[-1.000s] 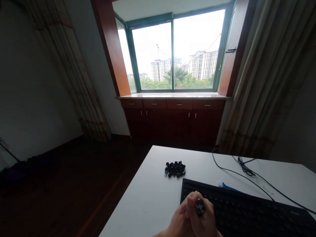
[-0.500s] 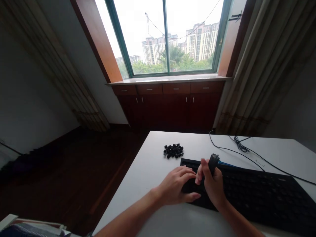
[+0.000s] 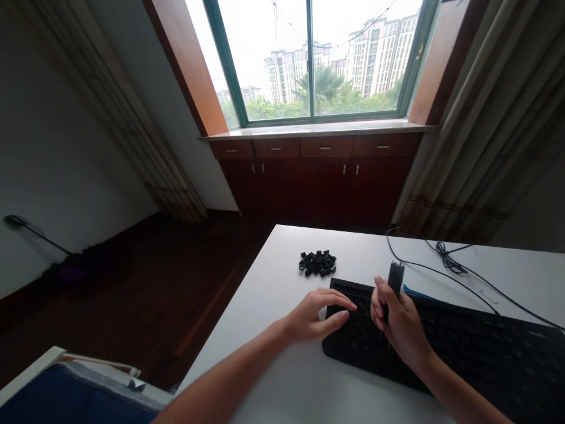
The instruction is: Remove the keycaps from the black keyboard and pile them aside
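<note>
A black keyboard lies at a slant on the white table. My right hand is wrapped round a black keycap puller, held upright over the keyboard's left part. Small metal tips show at its upper end, and thin wires point down below the fist. My left hand hovers at the keyboard's left end, thumb and fingers apart, with nothing visible between them. Beyond it sits a small heap of loose black keycaps. Where the puller's lower end meets the keys is too dark to make out.
Behind the keyboard lie a blue tool, partly hidden, and a thin bent wire piece. A black cable runs along the table's back right. A dark blue zippered item is at the lower left.
My left hand has drawn apart from my right hand, which has shifted right with the keycap puller, now more upright. The whole view has also shifted a little.
</note>
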Action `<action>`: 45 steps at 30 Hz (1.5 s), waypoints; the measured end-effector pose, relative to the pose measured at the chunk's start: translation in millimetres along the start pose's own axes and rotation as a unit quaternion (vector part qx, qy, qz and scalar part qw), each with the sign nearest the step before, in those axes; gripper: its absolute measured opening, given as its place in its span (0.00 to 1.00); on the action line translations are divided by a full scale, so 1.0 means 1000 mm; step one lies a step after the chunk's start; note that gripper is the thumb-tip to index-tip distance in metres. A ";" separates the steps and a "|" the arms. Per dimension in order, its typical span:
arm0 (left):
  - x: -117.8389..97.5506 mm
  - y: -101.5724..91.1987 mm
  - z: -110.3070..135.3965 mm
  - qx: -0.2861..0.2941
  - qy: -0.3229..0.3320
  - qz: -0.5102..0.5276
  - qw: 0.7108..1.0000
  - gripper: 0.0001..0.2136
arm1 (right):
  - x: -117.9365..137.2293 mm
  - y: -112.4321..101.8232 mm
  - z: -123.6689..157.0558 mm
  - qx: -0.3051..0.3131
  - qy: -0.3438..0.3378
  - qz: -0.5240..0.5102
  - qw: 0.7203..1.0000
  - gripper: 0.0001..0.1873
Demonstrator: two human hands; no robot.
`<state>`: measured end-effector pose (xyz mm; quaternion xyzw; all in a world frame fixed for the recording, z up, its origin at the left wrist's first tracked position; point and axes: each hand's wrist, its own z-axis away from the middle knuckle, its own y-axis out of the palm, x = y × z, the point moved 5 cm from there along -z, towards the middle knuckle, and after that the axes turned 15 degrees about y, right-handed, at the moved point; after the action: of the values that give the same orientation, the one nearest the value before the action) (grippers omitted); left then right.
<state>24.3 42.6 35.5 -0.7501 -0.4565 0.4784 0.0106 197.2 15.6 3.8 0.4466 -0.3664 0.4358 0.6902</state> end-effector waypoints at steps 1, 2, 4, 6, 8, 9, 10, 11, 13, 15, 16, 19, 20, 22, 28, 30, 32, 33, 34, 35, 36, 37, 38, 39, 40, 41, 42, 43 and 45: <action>0.000 -0.001 -0.001 0.005 0.006 0.009 1.000 0.13 | 0.000 -0.004 0.002 0.001 0.003 0.024 1.000 0.27; -0.001 -0.002 -0.001 0.011 0.012 0.015 1.000 0.14 | 0.001 -0.009 0.004 0.001 0.003 0.047 0.999 0.27; -0.001 -0.004 -0.001 0.024 0.021 0.020 0.999 0.14 | -0.001 -0.017 0.008 0.006 0.007 0.073 0.997 0.26; 0.000 -0.005 -0.001 0.048 0.022 0.009 0.999 0.15 | -0.002 -0.023 0.012 0.018 0.008 0.086 0.996 0.26; 0.000 -0.004 0.001 0.085 0.043 -0.033 0.995 0.16 | -0.003 -0.027 0.014 0.030 0.004 0.094 0.995 0.28; -0.001 -0.003 0.002 0.107 0.066 -0.068 0.990 0.17 | -0.003 -0.028 0.015 0.033 0.005 0.091 0.995 0.28; -0.003 -0.001 0.003 0.125 0.094 -0.108 0.982 0.16 | -0.003 -0.029 0.015 0.034 0.008 0.080 0.996 0.28; -0.004 0.000 0.003 0.139 0.123 -0.148 0.971 0.15 | -0.003 -0.030 0.014 0.031 0.014 0.064 0.997 0.28; -0.006 0.003 0.005 0.155 0.171 -0.208 0.950 0.13 | -0.004 -0.031 0.013 0.018 0.024 0.031 0.999 0.27; -0.007 0.004 0.006 0.158 0.199 -0.240 0.937 0.12 | -0.003 -0.032 0.012 0.008 0.027 0.017 0.999 0.27; -0.007 0.004 0.006 0.158 0.206 -0.251 0.932 0.12 | -0.003 -0.032 0.012 0.004 0.026 0.018 0.999 0.26; -0.004 0.003 0.007 0.158 0.197 -0.254 0.934 0.15 | -0.003 -0.032 0.012 0.002 0.023 0.036 0.999 0.26; -0.003 0.002 0.007 0.151 0.184 -0.238 0.942 0.16 | -0.003 -0.031 0.013 0.002 0.022 0.039 0.999 0.26; 0.000 -0.004 0.004 0.101 0.136 -0.174 0.970 0.15 | -0.001 -0.031 0.015 0.002 0.021 0.035 0.999 0.26; 0.013 -0.020 0.002 -0.136 -0.089 0.264 0.951 0.26 | 0.002 -0.029 0.018 0.001 0.034 -0.004 0.999 0.25; 0.011 -0.017 0.002 -0.128 -0.095 0.354 0.922 0.31 | 0.002 -0.029 0.018 0.002 0.043 -0.014 0.999 0.24; 0.009 -0.015 0.003 -0.116 -0.093 0.389 0.909 0.33 | 0.002 -0.030 0.018 0.004 0.046 -0.019 0.999 0.24; 0.009 -0.014 0.003 -0.111 -0.093 0.397 0.907 0.33 | 0.001 -0.030 0.018 0.005 0.047 -0.020 0.999 0.23; 0.008 -0.013 0.004 -0.105 -0.090 0.401 0.906 0.34 | 0.001 -0.031 0.018 0.006 0.047 -0.020 0.999 0.23; 0.007 -0.012 0.004 -0.098 -0.086 0.403 0.906 0.34 | 0.001 -0.031 0.017 0.005 0.046 -0.021 0.999 0.23; 0.006 -0.010 0.004 -0.090 -0.086 0.402 0.907 0.33 | 0.001 -0.032 0.017 0.003 0.045 -0.021 0.999 0.23; 0.006 -0.009 0.004 -0.081 -0.091 0.397 0.910 0.33 | 0.001 -0.032 0.016 0.000 0.044 -0.021 0.999 0.23; 0.006 -0.008 0.004 -0.074 -0.103 0.389 0.913 0.33 | 0.001 -0.032 0.016 -0.002 0.044 -0.018 0.999 0.23; 0.006 -0.007 0.005 -0.066 -0.116 0.380 0.915 0.32 | 0.001 -0.033 0.016 -0.004 0.045 -0.014 0.999 0.24; 0.006 -0.005 0.005 -0.059 -0.127 0.373 0.917 0.32 | 0.001 -0.033 0.016 -0.005 0.047 -0.009 0.999 0.24; 0.006 -0.004 0.005 -0.058 -0.129 0.370 0.918 0.31 | 0.002 -0.032 0.016 -0.006 0.049 -0.006 0.999 0.25; 0.005 -0.004 0.004 -0.059 -0.119 0.374 0.918 0.31 | 0.002 -0.032 0.016 -0.006 0.052 -0.005 0.999 0.25; 0.003 -0.003 0.003 -0.064 -0.101 0.384 0.916 0.31 | 0.002 -0.032 0.017 -0.007 0.056 -0.007 0.998 0.25; 0.001 -0.002 0.001 -0.076 -0.062 0.407 0.908 0.31 | 0.003 -0.032 0.017 -0.008 0.063 -0.015 0.998 0.24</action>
<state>22.3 44.0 35.6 -0.8383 -0.1461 0.4502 -0.2705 225.6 -7.1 2.5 0.4182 -0.3188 0.4496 0.7220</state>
